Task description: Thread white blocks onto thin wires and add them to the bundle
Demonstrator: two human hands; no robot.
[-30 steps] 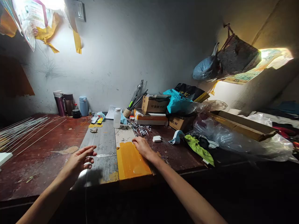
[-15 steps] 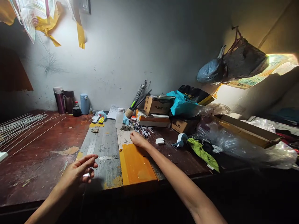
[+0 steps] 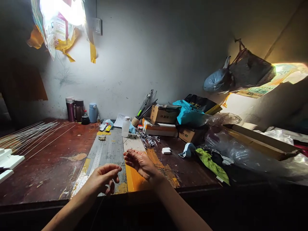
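Note:
My left hand (image 3: pixel 106 178) pinches a thin pale rod (image 3: pixel 123 160) between thumb and forefinger, above the front of the table. The rod slants up to my right hand (image 3: pixel 141 163), whose closed fingertips grip its upper end. Whether a small piece sits in those fingertips is too fine to make out. Below my hands are a grey board with a steel ruler (image 3: pixel 97 155) and an orange-yellow taped strip (image 3: pixel 133 179). Just beyond my right hand lies a pile of small white and black pieces (image 3: pixel 151 141). A white capped bottle (image 3: pixel 125 127) stands behind.
Many thin rods (image 3: pixel 36 134) lie at the left, near white blocks (image 3: pixel 11 162). Flasks (image 3: pixel 92 113) line the wall. Cardboard boxes (image 3: pixel 165 114), a face mask (image 3: pixel 187 150), a green cloth (image 3: pixel 211 165) and clear plastic (image 3: pixel 231 160) crowd the right side.
My right hand has come back from beside the small pieces to meet my left hand at the rod. My left hand has moved right. The view has shifted left and up.

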